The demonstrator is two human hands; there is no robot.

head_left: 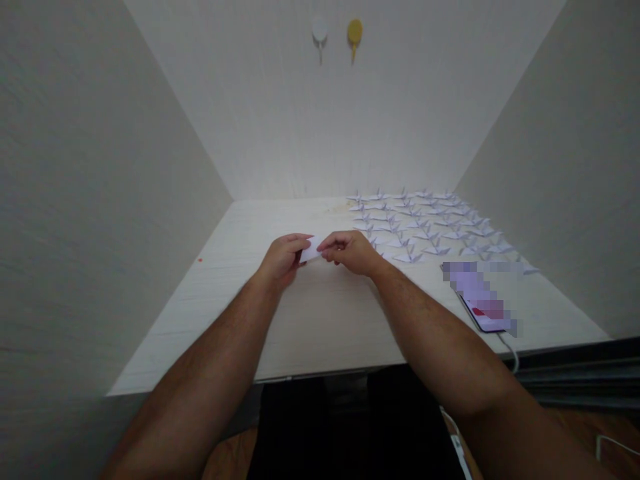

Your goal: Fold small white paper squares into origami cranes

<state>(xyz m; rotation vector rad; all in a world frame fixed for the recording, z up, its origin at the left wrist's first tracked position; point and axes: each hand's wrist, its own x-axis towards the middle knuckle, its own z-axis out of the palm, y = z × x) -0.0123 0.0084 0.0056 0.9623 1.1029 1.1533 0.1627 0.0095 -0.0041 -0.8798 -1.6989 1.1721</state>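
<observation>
Between my left hand [284, 260] and right hand [354, 251], over the white table [220, 287], is a small piece of white paper [311, 249]. The left grips one end, probably to steady it; the right pinches the other, seemingly for finer control. Beyond and right of my right hand, paper cranes [409, 256] stand in loose rows, likely spaced so none get crushed; a phone [473, 293] lies farther right, nearer me.

Pale walls [280, 120] (brown floor [231, 457] below)

Small white paper [311, 250] — held between both hands [281, 258]
</observation>
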